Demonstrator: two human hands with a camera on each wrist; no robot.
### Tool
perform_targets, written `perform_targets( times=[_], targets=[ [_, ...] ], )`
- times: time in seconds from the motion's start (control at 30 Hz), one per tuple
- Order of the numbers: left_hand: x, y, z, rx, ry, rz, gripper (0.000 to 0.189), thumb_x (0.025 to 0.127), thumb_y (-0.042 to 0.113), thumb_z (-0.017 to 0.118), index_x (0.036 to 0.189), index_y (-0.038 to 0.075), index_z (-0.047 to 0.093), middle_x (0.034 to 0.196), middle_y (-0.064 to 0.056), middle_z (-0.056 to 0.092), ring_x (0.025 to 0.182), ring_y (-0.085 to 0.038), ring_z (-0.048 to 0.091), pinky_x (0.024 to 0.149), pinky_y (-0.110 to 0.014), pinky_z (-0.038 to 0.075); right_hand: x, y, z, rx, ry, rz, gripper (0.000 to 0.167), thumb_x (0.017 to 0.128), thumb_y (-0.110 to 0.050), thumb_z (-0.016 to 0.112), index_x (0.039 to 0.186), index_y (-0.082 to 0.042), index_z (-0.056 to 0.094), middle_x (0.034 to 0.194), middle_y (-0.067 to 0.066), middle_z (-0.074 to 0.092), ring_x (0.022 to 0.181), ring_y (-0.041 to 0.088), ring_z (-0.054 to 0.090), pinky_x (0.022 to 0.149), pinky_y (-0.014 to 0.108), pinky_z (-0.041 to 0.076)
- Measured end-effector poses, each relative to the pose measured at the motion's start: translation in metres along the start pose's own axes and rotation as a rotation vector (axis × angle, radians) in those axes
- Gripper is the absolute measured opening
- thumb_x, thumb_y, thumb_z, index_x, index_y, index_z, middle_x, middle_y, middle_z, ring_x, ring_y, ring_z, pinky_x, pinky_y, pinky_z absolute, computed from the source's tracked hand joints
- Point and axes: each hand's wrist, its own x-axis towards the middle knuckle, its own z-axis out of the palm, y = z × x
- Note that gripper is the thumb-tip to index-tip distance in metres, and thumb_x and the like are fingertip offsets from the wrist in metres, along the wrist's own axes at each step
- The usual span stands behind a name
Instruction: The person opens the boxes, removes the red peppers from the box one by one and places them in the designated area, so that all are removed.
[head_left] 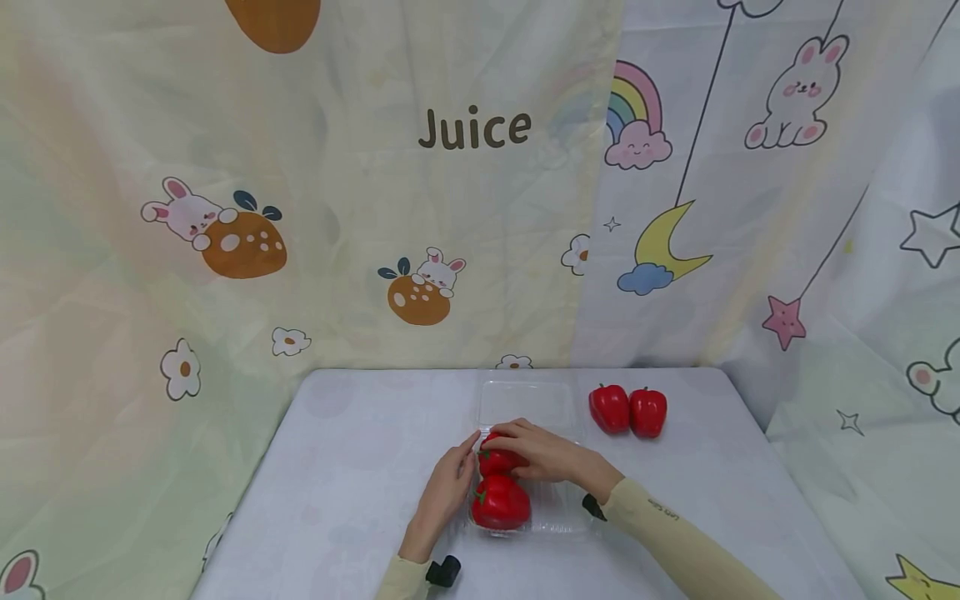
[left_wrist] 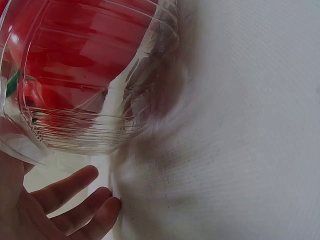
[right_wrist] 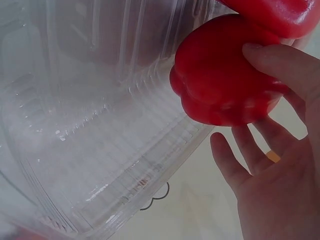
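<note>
A clear plastic clamshell box (head_left: 564, 510) sits on the table with its lid (head_left: 528, 402) folded back. Inside, along its left side, a red bell pepper (head_left: 504, 505) with a green stem occupies the near part. Just behind that one, my right hand (head_left: 553, 455) grips a second red bell pepper (right_wrist: 220, 75), thumb on one side and fingers on the other. My left hand (head_left: 446, 490) is at the box's left side, fingers extended and spread in the left wrist view. Whether its thumb presses the rim is hard to see.
Two more red bell peppers (head_left: 628, 411) stand side by side at the table's back right. The white-covered table (head_left: 360, 467) meets a printed curtain (head_left: 480, 208) at its far edge. A black wrist camera (head_left: 444, 572) is strapped on the left arm.
</note>
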Motion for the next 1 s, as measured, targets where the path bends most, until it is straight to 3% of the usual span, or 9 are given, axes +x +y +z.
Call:
perform_targets(
  times=[0.37,0.7,1.0],
  targets=[
    [-0.0002,-0.0008,0.0019,0.019,0.024,0.031,0.043,0.107,0.031,0.048,0.150,0.026,0.050,0.113,-0.002,0.068,0.093,-0.011,0.058,0.086,-0.034,0.057,-0.0022,-0.0045,-0.0049,0.009,0.004,-0.003,0.075,0.081,-0.016,0.083,0.147,-0.023,0.049,0.150,0.007,0.047,0.137,0.024,0.043,0.097,0.036,0.055],
    [-0.0010,0.0002,0.0016,0.006,-0.001,0.006,0.044,0.106,0.033,0.047,0.151,0.028,0.048,0.118,-0.003,0.068,0.100,-0.014,0.061,0.091,-0.038,0.056,-0.0042,-0.0055,-0.0058,0.003,0.008,-0.004,0.072,0.083,-0.015,0.081,0.147,-0.023,0.049,0.151,0.007,0.047,0.137,0.023,0.042,0.098,0.036,0.055],
    [-0.0014,0.0002,0.0027,0.014,0.021,0.008,0.045,0.106,0.033,0.049,0.150,0.029,0.048,0.117,-0.003,0.068,0.103,-0.016,0.063,0.093,-0.041,0.057,-0.0051,-0.0073,-0.0082,-0.001,0.023,-0.011,0.073,0.083,-0.015,0.082,0.147,-0.024,0.049,0.151,0.007,0.046,0.137,0.025,0.042,0.097,0.036,0.056]
  ],
)
